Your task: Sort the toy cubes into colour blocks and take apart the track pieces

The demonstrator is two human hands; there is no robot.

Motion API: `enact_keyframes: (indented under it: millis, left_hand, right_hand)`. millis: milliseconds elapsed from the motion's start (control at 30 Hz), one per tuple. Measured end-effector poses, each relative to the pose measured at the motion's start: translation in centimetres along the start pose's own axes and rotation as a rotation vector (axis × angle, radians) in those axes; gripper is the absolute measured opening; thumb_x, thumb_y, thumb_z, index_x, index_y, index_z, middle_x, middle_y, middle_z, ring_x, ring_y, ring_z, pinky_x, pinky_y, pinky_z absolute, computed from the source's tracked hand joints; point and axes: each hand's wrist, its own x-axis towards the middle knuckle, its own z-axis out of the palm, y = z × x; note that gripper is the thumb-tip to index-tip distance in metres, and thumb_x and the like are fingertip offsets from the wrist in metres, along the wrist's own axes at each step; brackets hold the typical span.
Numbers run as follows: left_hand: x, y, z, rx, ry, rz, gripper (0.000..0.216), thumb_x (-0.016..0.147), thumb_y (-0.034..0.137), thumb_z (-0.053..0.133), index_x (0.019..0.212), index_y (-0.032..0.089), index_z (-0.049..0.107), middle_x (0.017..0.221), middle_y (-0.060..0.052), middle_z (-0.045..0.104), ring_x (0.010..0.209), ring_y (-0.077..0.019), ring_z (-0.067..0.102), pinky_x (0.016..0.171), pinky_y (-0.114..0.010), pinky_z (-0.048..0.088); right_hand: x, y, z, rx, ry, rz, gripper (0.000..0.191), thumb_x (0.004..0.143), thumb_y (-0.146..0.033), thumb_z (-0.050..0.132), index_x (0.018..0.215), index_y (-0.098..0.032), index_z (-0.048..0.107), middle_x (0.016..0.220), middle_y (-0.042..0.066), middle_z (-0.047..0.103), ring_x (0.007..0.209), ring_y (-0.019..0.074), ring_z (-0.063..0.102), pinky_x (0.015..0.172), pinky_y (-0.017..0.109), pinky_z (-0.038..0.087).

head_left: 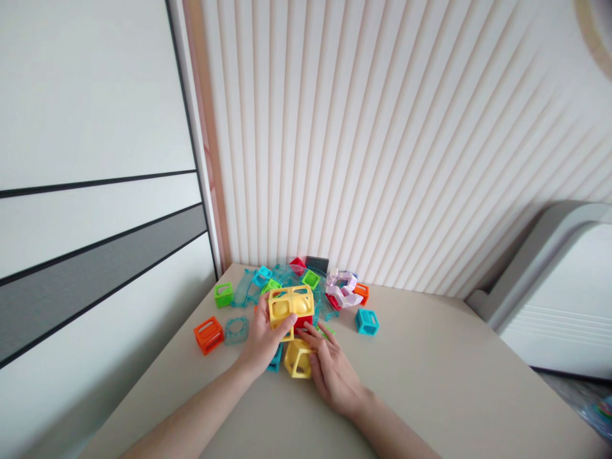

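My left hand (262, 336) is closed on a yellow piece made of open-framed cube blocks (290, 302), with rounded bulges inside. The thumb presses on its near side. A red block (305, 322) is right below the held piece; whether the two are joined I cannot tell. My right hand (335, 376) reaches in from the right with its fingers stretched out, the tips by the red block. A loose yellow cube block (298, 359) sits at its thumb and index finger, partly covered. A blue block (275, 359) peeks out beneath my left hand.
Around the hands on the table (411, 376) lie orange (209, 335), green (223, 294) and blue cube blocks (366, 322). Clear teal track pieces (243, 288) and a lilac piece (343, 288) are behind. A ribbed wall panel (325, 140) rises at the back, a white cabinet (95, 255) at left.
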Motion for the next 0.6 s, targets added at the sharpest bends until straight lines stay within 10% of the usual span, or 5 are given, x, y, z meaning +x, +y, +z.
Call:
enact_keyframes:
  millis: [600]
  left_hand:
    - [0.0,-0.1,-0.7,0.034,0.046,0.062,0.060,0.077,0.040,0.079,0.126,0.024,0.048,0.117,-0.007,0.071,0.107,-0.0261,0.070,0.092,-0.037,0.057]
  right_hand:
    - [-1.5,1.1,-1.0,0.194,0.208,0.086,0.010,0.100,-0.020,0.045,0.109,-0.025,0.045,0.130,0.013,0.060,0.115,0.0220,0.064,0.093,0.035,0.056]
